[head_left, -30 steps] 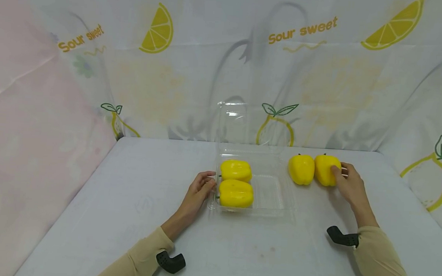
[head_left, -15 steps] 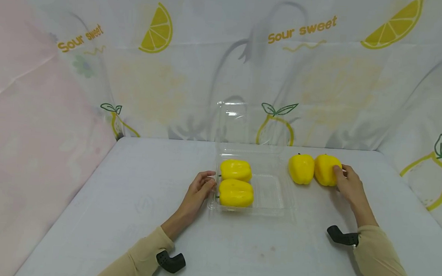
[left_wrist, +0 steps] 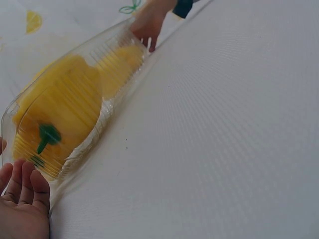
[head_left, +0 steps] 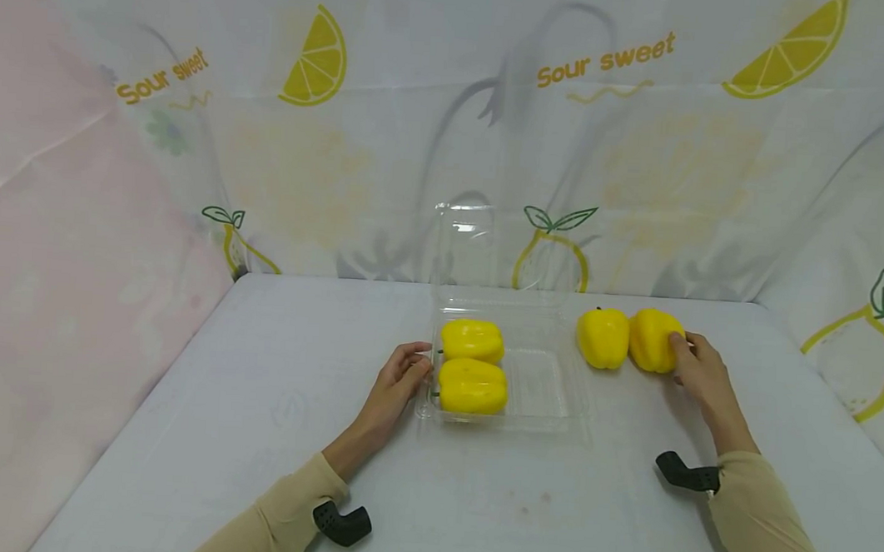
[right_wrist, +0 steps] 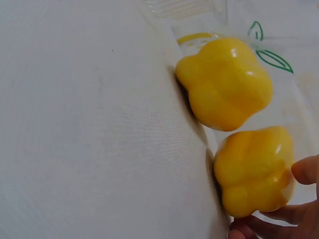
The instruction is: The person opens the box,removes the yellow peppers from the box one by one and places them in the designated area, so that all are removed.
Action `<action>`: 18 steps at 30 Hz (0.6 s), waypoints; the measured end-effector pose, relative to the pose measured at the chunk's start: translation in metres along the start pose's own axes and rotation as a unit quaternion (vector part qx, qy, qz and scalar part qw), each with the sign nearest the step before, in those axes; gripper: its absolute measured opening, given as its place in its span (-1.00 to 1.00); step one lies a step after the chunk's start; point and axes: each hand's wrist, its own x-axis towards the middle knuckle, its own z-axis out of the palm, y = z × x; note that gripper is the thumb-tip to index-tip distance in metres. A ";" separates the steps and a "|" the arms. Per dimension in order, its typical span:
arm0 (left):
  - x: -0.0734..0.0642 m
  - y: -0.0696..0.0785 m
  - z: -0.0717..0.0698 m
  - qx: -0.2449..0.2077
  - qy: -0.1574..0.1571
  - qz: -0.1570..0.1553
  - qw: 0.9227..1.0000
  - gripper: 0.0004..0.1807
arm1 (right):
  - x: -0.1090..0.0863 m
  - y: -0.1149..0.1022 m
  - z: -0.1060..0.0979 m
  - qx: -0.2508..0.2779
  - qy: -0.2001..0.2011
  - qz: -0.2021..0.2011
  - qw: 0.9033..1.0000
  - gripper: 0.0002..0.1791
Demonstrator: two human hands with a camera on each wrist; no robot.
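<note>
My left hand [head_left: 397,384] rests its relaxed fingers against the left wall of a clear plastic clamshell container [head_left: 549,382]. Inside that container, along its left side, two yellow bell peppers lie on their sides: a rear one [head_left: 472,341] and a front one [head_left: 474,387]. In the left wrist view a green stem [left_wrist: 48,135] shows through the ribbed wall. To the right of the container, my right hand [head_left: 702,373] holds a yellow bell pepper [head_left: 653,341] from its right, thumb on the near side and fingers round the other. Another yellow bell pepper [head_left: 602,339] stands just left of it.
The container's clear lid [head_left: 469,252] stands raised at the back, before a fabric backdrop [head_left: 395,165] with lemon prints. White cloth covers the table [head_left: 255,408]. A black curved piece sits at each cuff, one left [head_left: 342,524] and one right [head_left: 687,473].
The held bell pepper has tipped slightly, and its stem no longer shows in the head view. My right hand has shifted a little down with it. The left hand has stayed in place.
</note>
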 end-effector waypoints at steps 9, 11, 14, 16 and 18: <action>0.000 0.001 0.000 -0.001 -0.001 -0.005 1.000 -0.63 | -0.002 -0.001 0.001 0.023 0.046 -0.010 0.999 -0.24; -0.001 0.002 0.000 -0.001 -0.002 -0.005 1.000 -0.63 | -0.002 -0.001 0.001 0.032 0.065 -0.011 0.997 -0.27; -0.001 0.002 0.000 0.001 -0.002 -0.002 1.000 -0.63 | -0.002 -0.002 0.002 0.046 0.095 -0.017 0.994 -0.31; -0.001 0.001 0.000 0.001 -0.002 -0.001 1.000 -0.63 | -0.002 -0.002 0.002 0.050 0.115 -0.024 0.992 -0.35; -0.001 0.001 0.000 0.003 -0.001 -0.002 1.000 -0.63 | -0.002 -0.003 0.002 0.053 0.130 -0.029 0.990 -0.37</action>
